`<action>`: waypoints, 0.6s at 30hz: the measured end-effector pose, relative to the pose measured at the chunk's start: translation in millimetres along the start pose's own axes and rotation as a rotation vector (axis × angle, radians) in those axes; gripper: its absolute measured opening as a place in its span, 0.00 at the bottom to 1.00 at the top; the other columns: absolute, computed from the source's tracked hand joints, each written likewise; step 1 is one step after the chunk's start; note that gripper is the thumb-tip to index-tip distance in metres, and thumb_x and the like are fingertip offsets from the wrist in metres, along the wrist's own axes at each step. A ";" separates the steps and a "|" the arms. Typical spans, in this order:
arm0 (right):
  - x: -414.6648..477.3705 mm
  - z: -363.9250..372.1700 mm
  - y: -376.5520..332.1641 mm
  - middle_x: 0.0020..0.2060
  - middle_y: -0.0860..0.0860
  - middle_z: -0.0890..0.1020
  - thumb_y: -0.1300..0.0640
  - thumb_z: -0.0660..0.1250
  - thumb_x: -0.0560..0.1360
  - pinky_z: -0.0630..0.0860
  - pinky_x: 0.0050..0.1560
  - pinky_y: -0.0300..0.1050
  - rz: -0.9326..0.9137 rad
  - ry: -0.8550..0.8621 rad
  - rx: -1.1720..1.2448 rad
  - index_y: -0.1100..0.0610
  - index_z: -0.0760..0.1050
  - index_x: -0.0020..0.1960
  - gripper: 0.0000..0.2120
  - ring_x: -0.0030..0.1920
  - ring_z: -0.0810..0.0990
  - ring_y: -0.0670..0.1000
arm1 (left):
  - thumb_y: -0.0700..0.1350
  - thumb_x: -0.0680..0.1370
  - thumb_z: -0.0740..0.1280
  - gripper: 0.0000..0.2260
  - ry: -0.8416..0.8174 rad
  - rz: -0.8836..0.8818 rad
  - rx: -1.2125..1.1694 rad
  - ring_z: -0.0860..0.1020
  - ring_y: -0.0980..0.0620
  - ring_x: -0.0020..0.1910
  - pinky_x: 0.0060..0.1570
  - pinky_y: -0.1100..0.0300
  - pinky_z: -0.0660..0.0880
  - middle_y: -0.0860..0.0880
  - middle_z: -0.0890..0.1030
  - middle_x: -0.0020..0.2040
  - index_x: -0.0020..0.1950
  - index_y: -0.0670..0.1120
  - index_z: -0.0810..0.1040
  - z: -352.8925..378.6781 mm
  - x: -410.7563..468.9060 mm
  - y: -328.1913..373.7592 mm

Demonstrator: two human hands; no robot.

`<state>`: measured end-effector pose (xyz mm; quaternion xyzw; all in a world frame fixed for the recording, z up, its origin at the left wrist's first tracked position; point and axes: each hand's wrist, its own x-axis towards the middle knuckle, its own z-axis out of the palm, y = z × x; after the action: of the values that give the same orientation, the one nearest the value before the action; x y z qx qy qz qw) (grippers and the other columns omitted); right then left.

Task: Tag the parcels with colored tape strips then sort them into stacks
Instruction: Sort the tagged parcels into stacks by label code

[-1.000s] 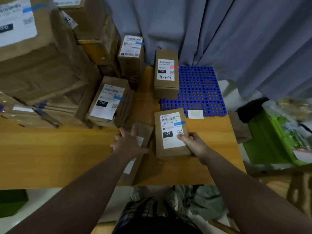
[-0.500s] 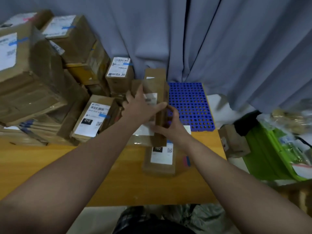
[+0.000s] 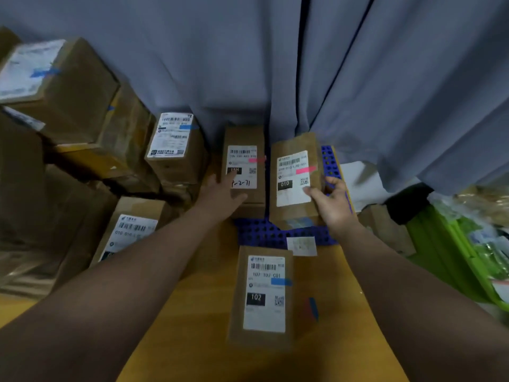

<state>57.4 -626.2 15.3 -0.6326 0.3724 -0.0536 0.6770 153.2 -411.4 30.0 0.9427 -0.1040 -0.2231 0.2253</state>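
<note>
Two pink-tagged parcels meet at the blue grid mat point(image 3: 261, 234): left hand point(image 3: 223, 195), fingers spread loose, touches the 15H parcel point(image 3: 243, 166) on the mat's left edge; right hand point(image 3: 332, 202) pinches the 010 parcel point(image 3: 294, 180) over the mat. That edge grip may slip, knocking its neighbour.

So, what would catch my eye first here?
The right hand grips a pink-taped parcel marked 010 over the blue perforated mat at the back, while the left hand touches a second pink-taped parcel beside it. Nearer, a blue-taped parcel marked 102 lies on the wooden table.
</note>
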 end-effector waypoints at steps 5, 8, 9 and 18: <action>39.2 19.8 10.3 0.58 0.54 0.78 0.58 0.63 0.80 0.75 0.52 0.45 -0.034 0.044 -0.411 0.58 0.67 0.66 0.16 0.54 0.78 0.54 | 0.51 0.79 0.63 0.28 -0.049 -0.010 -0.089 0.64 0.43 0.70 0.69 0.52 0.64 0.42 0.60 0.74 0.77 0.52 0.57 9.1 23.8 -8.3; 54.1 26.9 8.1 0.59 0.56 0.79 0.58 0.62 0.80 0.74 0.61 0.50 -0.025 0.087 -0.472 0.59 0.69 0.67 0.16 0.60 0.77 0.57 | 0.49 0.79 0.64 0.26 -0.015 -0.011 -0.153 0.66 0.45 0.69 0.66 0.54 0.65 0.44 0.61 0.72 0.76 0.53 0.59 10.2 30.9 -7.6; 58.7 28.9 5.6 0.59 0.56 0.79 0.58 0.62 0.80 0.73 0.61 0.49 -0.039 0.091 -0.485 0.59 0.69 0.67 0.16 0.60 0.77 0.58 | 0.49 0.79 0.64 0.26 -0.002 -0.011 -0.162 0.66 0.45 0.69 0.66 0.54 0.65 0.44 0.61 0.72 0.76 0.53 0.60 9.9 32.4 -6.9; 85.4 41.0 -5.6 0.61 0.59 0.78 0.56 0.57 0.81 0.70 0.51 0.46 -0.081 0.101 -0.721 0.59 0.67 0.70 0.18 0.60 0.76 0.60 | 0.48 0.79 0.65 0.25 0.030 -0.020 -0.141 0.69 0.45 0.66 0.63 0.53 0.69 0.44 0.63 0.70 0.74 0.53 0.61 11.4 40.6 -2.6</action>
<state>144.4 -640.2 -20.1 -0.8414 0.3750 0.0234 0.3885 183.7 -425.4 4.4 0.9287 -0.0751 -0.2181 0.2902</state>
